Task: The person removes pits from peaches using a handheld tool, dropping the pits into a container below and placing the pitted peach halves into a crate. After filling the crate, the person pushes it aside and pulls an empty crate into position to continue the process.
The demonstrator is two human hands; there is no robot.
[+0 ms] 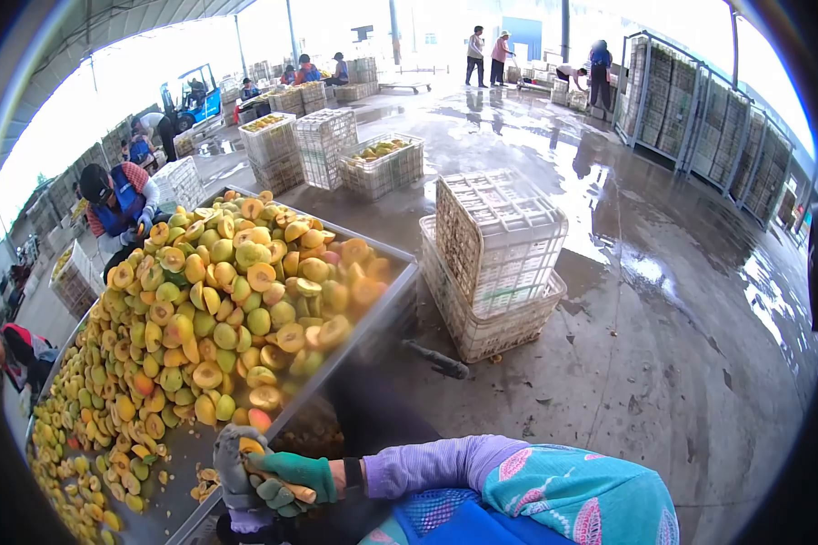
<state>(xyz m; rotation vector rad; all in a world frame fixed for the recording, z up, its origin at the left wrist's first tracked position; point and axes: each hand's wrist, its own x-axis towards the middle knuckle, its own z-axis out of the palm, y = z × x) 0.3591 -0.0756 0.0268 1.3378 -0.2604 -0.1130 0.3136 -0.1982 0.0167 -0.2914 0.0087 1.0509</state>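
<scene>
A large heap of halved yellow-green fruit (218,309) fills a metal-edged table (336,363) in front of me. At its near edge my two gloved hands are together. My left hand (236,468), in a grey glove, is closed around a piece of orange-yellow fruit (251,446). My right hand (295,480), in a green and grey glove, comes in from the right and is closed on a light brown handle (298,491) beside the fruit. The tool's other end is hidden between the hands.
Stacked white crates (495,263) stand right of the table. Beyond it are fruit-filled crates (382,163). A co-worker in a blue vest (118,204) works at the far left side. A blue forklift (194,98) and tall crate racks (700,118) stand farther back.
</scene>
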